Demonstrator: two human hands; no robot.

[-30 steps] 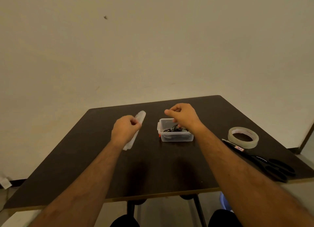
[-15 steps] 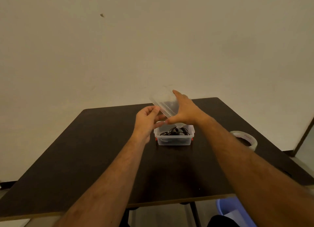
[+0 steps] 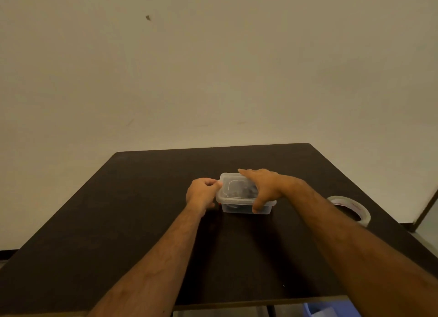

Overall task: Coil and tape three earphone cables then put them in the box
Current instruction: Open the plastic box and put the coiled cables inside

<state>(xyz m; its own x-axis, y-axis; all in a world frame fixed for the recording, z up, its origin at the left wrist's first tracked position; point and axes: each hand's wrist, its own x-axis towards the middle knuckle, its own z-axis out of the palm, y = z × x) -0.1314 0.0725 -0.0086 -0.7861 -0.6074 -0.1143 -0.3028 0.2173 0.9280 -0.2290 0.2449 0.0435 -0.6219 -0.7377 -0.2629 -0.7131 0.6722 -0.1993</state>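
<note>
My right hand [image 3: 263, 188] lies spread across the clear lid [image 3: 233, 186], fingers fairly straight over the top and thumb hooked down the near side of the clear plastic box [image 3: 239, 207]. My left hand [image 3: 201, 194] pinches the lid's left edge with curled fingers. The box sits mid-desk [image 3: 118, 222], and through the plastic I make out dark earphone cables [image 3: 239, 192] inside, though I cannot count them.

The lid looks laid on rather than snapped down, so the risk I see is uneven pressing: if I push only on the right, the left corner may ride up and the lid could seat crooked. A coil bulging above the rim might get trapped under the lid and keep it from closing. The box is light and the desk smooth, so a sideways shove from my thumb could skid it toward the tape roll [image 3: 350, 209] at my right.
</note>
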